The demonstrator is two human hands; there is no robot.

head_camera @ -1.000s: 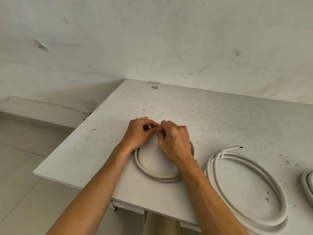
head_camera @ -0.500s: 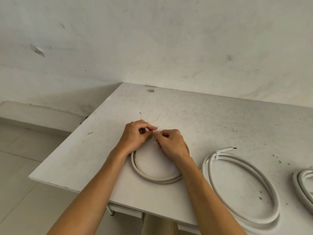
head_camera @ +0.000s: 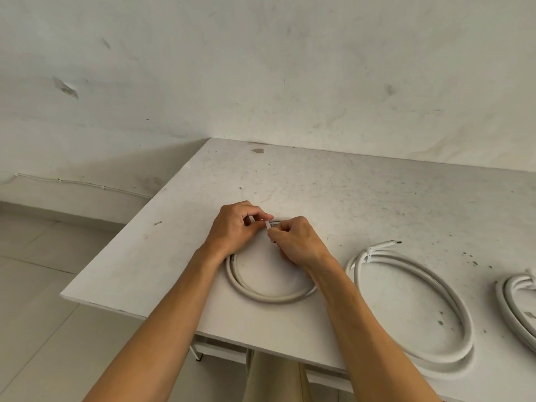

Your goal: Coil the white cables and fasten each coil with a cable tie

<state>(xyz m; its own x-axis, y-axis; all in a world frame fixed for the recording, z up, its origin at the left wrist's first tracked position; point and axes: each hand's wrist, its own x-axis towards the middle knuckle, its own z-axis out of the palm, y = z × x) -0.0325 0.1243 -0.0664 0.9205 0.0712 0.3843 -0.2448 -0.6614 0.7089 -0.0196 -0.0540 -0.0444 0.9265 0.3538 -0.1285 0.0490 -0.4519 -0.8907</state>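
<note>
White cable coil (head_camera: 269, 297) lies flat on the desk (head_camera: 348, 198) at the frame's centre. At its far edge the left hand (head_camera: 235, 230) and right hand (head_camera: 295, 242) pinch a cable tie (head_camera: 268, 224) with curled fingers. A larger coil (head_camera: 467, 332) lies to the right, and a third coil (head_camera: 503, 300) sits at the right edge.

1. Left hand (head_camera: 235, 227) and right hand (head_camera: 295, 242) both pinch a cable tie (head_camera: 268, 225) at the far side of a small cable coil (head_camera: 269, 294).
2. A larger tied coil (head_camera: 412, 303) lies just right on the table (head_camera: 348, 184).
3. A third coil (head_camera: 516, 300) sits at the right edge.
</note>
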